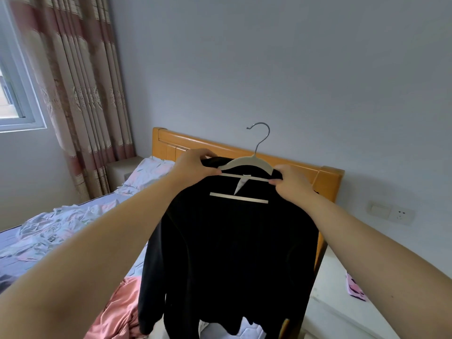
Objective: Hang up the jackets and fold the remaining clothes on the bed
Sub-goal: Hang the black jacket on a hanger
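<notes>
A black jacket hangs in the air in front of me on a cream hanger with a metal hook. My left hand pinches the jacket's left shoulder against the hanger's end. At the other end, my right hand pinches the right shoulder and the hanger bar. A pink garment lies crumpled on the bed below the jacket's left side.
A rumpled floral sheet covers the bed's left part. The orange wooden headboard stands behind the jacket. A white nightstand with a pink item is at right, a wall socket above it. Curtains and a window are at left.
</notes>
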